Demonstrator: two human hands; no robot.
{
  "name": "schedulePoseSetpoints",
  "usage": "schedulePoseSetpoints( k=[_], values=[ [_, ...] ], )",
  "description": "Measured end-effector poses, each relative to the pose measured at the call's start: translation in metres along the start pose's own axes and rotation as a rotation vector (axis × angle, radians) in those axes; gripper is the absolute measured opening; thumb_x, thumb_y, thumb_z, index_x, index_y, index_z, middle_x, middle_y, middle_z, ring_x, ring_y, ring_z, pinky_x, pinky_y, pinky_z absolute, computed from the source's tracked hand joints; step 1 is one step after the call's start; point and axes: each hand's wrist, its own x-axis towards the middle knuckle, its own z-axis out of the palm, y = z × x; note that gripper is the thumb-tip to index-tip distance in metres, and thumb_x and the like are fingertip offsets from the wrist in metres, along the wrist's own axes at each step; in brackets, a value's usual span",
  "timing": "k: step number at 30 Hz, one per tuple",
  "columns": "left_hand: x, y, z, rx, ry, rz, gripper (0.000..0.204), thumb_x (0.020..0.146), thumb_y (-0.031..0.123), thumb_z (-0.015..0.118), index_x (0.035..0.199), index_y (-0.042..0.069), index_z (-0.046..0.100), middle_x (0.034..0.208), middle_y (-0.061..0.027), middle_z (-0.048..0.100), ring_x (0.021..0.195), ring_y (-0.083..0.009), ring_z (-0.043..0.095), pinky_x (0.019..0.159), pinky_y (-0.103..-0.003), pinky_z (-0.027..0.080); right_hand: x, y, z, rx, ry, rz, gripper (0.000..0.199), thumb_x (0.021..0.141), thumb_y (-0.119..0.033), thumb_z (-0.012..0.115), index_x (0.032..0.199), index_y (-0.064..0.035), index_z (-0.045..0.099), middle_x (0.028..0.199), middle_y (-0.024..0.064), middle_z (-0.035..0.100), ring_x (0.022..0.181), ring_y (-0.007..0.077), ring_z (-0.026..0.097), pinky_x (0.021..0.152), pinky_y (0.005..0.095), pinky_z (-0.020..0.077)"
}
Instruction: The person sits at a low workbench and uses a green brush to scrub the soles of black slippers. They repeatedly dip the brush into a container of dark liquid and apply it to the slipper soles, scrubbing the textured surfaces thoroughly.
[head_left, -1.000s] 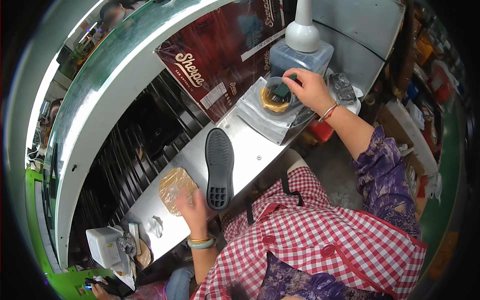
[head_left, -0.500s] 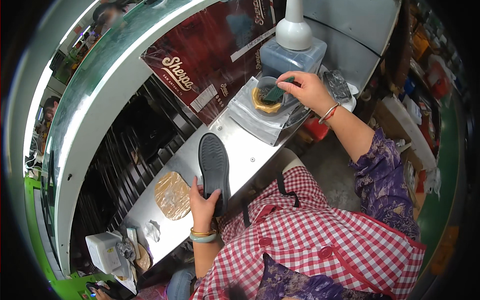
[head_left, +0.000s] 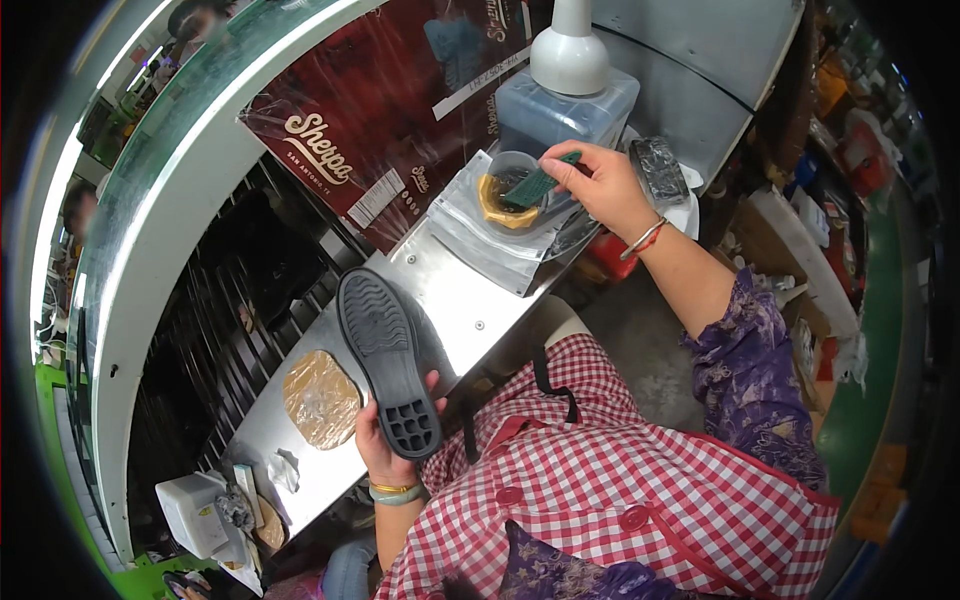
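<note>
Fingers (head_left: 432,382) around black sole (head_left: 385,355) heel.

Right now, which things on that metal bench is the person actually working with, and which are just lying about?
In use:
- black rubber shoe sole, held in the left hand
- green flat brush, held in the right hand
- clear tub of yellow glue

Lying about:
- tan oval pad
- blue jug with white funnel
- crumpled white scrap
</note>
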Motion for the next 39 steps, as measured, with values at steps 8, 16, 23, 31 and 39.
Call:
schedulePoseSetpoints(
  k=[8, 16, 23, 31, 39],
  values=[
    [0.021, 0.006, 0.015, 0.079, -0.057, -0.03, 0.057, 0.099, 0.043, 0.027, 0.138, 0.001, 0.035, 0.129, -0.0227, 0.049, 0.118, -0.0405, 0.051, 0.088, -0.05, 0.051, 0.001, -0.004, 0.001, 0.032, 0.031, 0.023, 0.022, 0.091, -0.022, 0.061, 0.103, -0.0042, 0.066, 0.084, -0.0002, 0.064, 0.073, 0.0058, 0.059, 0.06, 0.0191, 0.0452],
    [0.019, -0.002, 0.003, 0.071, -0.092, 0.049, 0.071, 0.092, 0.063, 0.028, 0.144, 0.015, 0.027, 0.137, -0.0181, 0.042, 0.118, -0.0436, 0.049, 0.088, -0.053, 0.05, -0.009, 0.016, 0.014, 0.574, 0.152, 0.275, 0.024, 0.091, -0.022, 0.061, 0.1, 0.0003, 0.063, 0.083, 0.0055, 0.067, 0.069, 0.0108, 0.063, 0.059, 0.0216, 0.0484],
    [0.009, -0.008, 0.008, -0.051, -0.207, 0.026, 0.092, 0.082, 0.078, 0.021, 0.149, 0.015, 0.012, 0.144, -0.0183, 0.031, 0.118, -0.0447, 0.048, 0.088, -0.05, 0.051, -0.065, -0.079, 0.097, 0.651, -0.041, -0.024, 0.017, 0.094, -0.016, 0.057, 0.099, -0.0008, 0.062, 0.08, 0.0049, 0.065, 0.067, 0.0099, 0.063, 0.06, 0.021, 0.0485],
    [-0.001, -0.01, 0.011, 0.032, -0.254, 0.085, 0.099, 0.078, 0.082, 0.022, 0.148, 0.012, 0.012, 0.14, -0.0221, 0.034, 0.115, -0.0416, 0.052, 0.084, -0.046, 0.055, -0.076, -0.09, 0.129, 0.505, -0.031, -0.247, 0.013, 0.093, -0.009, 0.056, 0.1, 0.001, 0.061, 0.084, 0.005, 0.064, 0.069, 0.0081, 0.061, 0.06, 0.0204, 0.0501],
    [0.001, -0.013, 0.023, 0.094, -0.255, 0.084, 0.106, 0.075, 0.085, 0.023, 0.148, 0.009, 0.01, 0.14, -0.0211, 0.036, 0.115, -0.0403, 0.052, 0.088, -0.042, 0.053, -0.075, -0.088, 0.133, 0.505, 0.021, -0.273, 0.01, 0.09, -0.004, 0.059, 0.097, 0.0028, 0.061, 0.085, 0.0064, 0.065, 0.071, 0.0091, 0.063, 0.062, 0.0222, 0.0533]
  ],
)
